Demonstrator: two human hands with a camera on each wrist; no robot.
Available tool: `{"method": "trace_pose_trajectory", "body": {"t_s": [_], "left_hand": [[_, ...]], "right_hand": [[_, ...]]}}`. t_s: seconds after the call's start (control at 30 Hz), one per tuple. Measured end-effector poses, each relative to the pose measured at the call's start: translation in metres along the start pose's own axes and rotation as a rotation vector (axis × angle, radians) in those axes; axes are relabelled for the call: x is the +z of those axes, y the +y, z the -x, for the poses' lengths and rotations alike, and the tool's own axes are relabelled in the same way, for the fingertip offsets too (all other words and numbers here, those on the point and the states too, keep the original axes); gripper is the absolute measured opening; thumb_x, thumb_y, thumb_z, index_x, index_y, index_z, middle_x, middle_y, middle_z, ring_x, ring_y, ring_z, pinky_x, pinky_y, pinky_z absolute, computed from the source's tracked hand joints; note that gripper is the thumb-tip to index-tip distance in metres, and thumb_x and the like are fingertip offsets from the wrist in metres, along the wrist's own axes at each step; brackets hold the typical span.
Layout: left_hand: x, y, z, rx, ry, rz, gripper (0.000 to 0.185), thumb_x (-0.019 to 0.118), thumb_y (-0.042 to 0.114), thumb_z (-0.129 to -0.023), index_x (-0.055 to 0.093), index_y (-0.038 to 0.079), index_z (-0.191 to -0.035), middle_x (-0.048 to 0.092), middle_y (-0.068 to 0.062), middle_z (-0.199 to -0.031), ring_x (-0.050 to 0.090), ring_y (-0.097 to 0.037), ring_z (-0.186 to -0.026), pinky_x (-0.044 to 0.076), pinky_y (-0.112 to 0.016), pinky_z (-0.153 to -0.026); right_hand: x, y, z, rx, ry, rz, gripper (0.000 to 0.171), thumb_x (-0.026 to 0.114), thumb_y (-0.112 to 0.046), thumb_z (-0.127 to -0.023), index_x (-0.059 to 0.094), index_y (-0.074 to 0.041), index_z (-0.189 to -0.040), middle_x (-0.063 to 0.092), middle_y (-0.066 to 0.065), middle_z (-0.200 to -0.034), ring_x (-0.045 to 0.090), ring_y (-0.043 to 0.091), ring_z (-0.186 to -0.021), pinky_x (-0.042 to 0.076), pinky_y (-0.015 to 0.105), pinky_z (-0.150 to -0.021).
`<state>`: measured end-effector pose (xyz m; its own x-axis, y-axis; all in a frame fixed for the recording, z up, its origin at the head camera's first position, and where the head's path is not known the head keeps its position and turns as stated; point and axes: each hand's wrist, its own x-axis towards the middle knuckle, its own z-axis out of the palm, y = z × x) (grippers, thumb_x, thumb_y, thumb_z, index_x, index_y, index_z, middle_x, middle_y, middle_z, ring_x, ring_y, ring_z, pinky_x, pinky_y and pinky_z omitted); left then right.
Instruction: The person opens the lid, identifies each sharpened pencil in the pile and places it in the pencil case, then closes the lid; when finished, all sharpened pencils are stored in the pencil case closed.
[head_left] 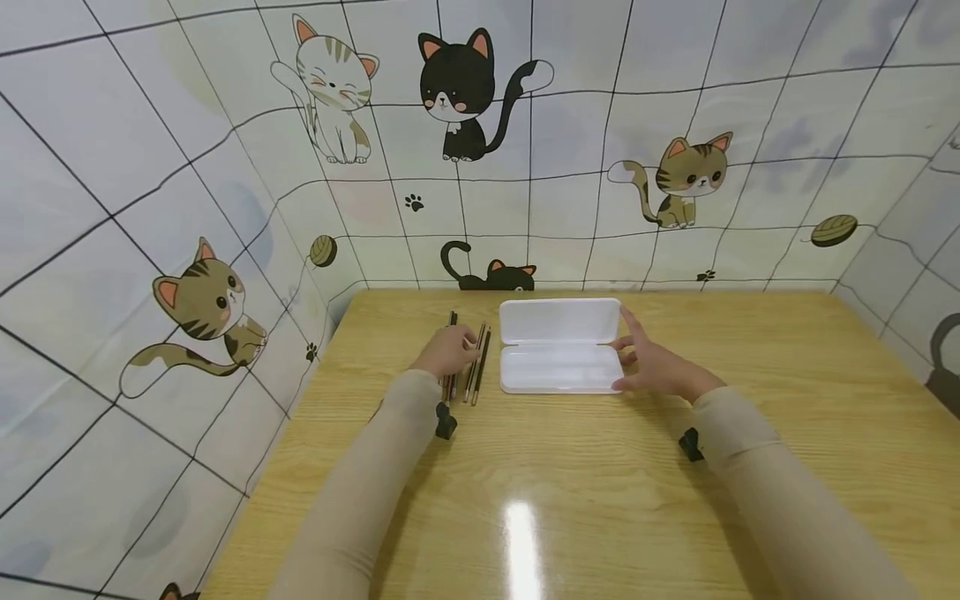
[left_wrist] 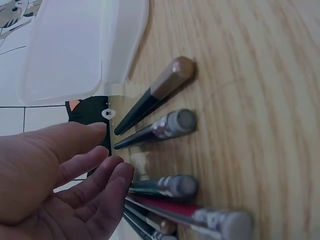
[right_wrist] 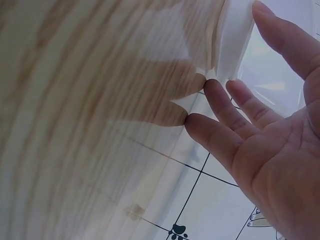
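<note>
A white pencil case (head_left: pixel 560 369) stands with its lid (head_left: pixel 558 322) raised at the back, nothing inside. Just left of it, several dark pencils lie side by side, among them a pencil (head_left: pixel 482 367) nearest the case. My left hand (head_left: pixel 446 352) is over the pencils, partly hiding them. In the left wrist view its thumb and loosely bent fingers are apart, with no pencil between them; a red pencil (left_wrist: pixel 172 206) and a pencil with a brown end (left_wrist: pixel 167 82) show there. My right hand (head_left: pixel 651 367) is at the case's right side, fingers extended and spread along its edge.
Everything lies on a wood-grain table (head_left: pixel 585 475). A cat-patterned cloth wall (head_left: pixel 570 208) rises behind the table and along its left and right sides. Glare from a light falls on the table's front middle.
</note>
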<state>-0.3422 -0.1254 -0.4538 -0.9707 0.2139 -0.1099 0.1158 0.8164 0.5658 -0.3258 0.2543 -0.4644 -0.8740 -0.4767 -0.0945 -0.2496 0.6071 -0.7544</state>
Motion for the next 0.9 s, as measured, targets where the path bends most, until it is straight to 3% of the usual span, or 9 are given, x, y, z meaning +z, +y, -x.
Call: {"method": "trace_pose_trajectory", "body": {"t_s": [0.27, 0.3, 0.37, 0.43, 0.53, 0.7, 0.9], "left_hand": [[0.007, 0.004, -0.014, -0.07, 0.02, -0.046, 0.031, 0.066, 0.012, -0.098, 0.065, 0.002, -0.128, 0.066, -0.013, -0.127, 0.065, -0.022, -0.095, 0.054, -0.038, -0.084], [0.007, 0.005, -0.017, -0.072, 0.028, -0.057, 0.026, 0.066, 0.009, -0.097, 0.068, 0.002, -0.122, 0.068, -0.011, -0.122, 0.064, -0.02, -0.088, 0.054, -0.036, -0.079], [0.01, 0.005, -0.022, -0.074, 0.032, -0.087, 0.006, 0.064, 0.003, -0.094, 0.068, 0.003, -0.098, 0.067, -0.006, -0.095, 0.053, -0.015, -0.07, 0.048, -0.03, -0.064], [0.012, 0.006, -0.027, -0.066, 0.041, -0.107, 0.019, 0.061, -0.003, -0.091, 0.057, 0.006, -0.075, 0.052, -0.001, -0.07, 0.039, -0.013, -0.057, 0.037, -0.027, -0.053], [0.016, 0.008, -0.031, -0.071, 0.039, -0.112, 0.039, 0.056, -0.009, -0.088, 0.036, 0.011, -0.061, 0.029, 0.001, -0.055, 0.024, -0.013, -0.05, 0.025, -0.027, -0.046], [0.021, 0.012, -0.032, -0.114, 0.06, -0.116, 0.045, 0.057, -0.007, -0.091, 0.036, 0.013, -0.055, 0.031, 0.001, -0.05, 0.029, -0.014, -0.047, 0.029, -0.027, -0.043], [0.019, 0.018, -0.032, -0.125, 0.051, -0.127, 0.037, 0.056, -0.007, -0.091, 0.043, 0.01, -0.06, 0.042, -0.003, -0.058, 0.038, -0.016, -0.053, 0.036, -0.028, -0.046]], "right_hand": [[0.002, -0.004, 0.003, -0.003, -0.005, -0.02, 0.13, 0.08, -0.01, -0.088, -0.029, -0.021, -0.157, 0.038, 0.032, -0.148, 0.047, 0.055, -0.129, 0.043, 0.063, -0.102], [0.003, -0.004, 0.003, -0.006, -0.004, -0.018, 0.13, 0.08, -0.01, -0.088, -0.029, -0.02, -0.157, 0.038, 0.032, -0.148, 0.047, 0.054, -0.129, 0.044, 0.063, -0.101], [0.003, -0.005, 0.004, -0.006, 0.001, -0.015, 0.129, 0.08, -0.01, -0.088, -0.029, -0.02, -0.157, 0.038, 0.032, -0.148, 0.047, 0.054, -0.129, 0.043, 0.063, -0.102], [0.003, -0.005, 0.004, -0.003, 0.007, -0.017, 0.129, 0.08, -0.01, -0.088, -0.028, -0.021, -0.157, 0.038, 0.032, -0.149, 0.047, 0.054, -0.129, 0.043, 0.064, -0.102], [0.003, -0.005, 0.004, 0.0, 0.009, -0.022, 0.129, 0.08, -0.01, -0.088, -0.028, -0.02, -0.157, 0.038, 0.032, -0.148, 0.047, 0.054, -0.129, 0.04, 0.065, -0.104], [0.003, -0.004, 0.004, -0.003, 0.011, -0.012, 0.128, 0.08, -0.011, -0.088, -0.027, -0.018, -0.158, 0.038, 0.032, -0.148, 0.048, 0.054, -0.129, 0.04, 0.065, -0.105], [0.003, -0.004, 0.005, 0.005, 0.018, 0.005, 0.126, 0.079, -0.011, -0.089, -0.026, -0.02, -0.158, 0.038, 0.031, -0.15, 0.047, 0.052, -0.131, 0.04, 0.064, -0.105]]}}
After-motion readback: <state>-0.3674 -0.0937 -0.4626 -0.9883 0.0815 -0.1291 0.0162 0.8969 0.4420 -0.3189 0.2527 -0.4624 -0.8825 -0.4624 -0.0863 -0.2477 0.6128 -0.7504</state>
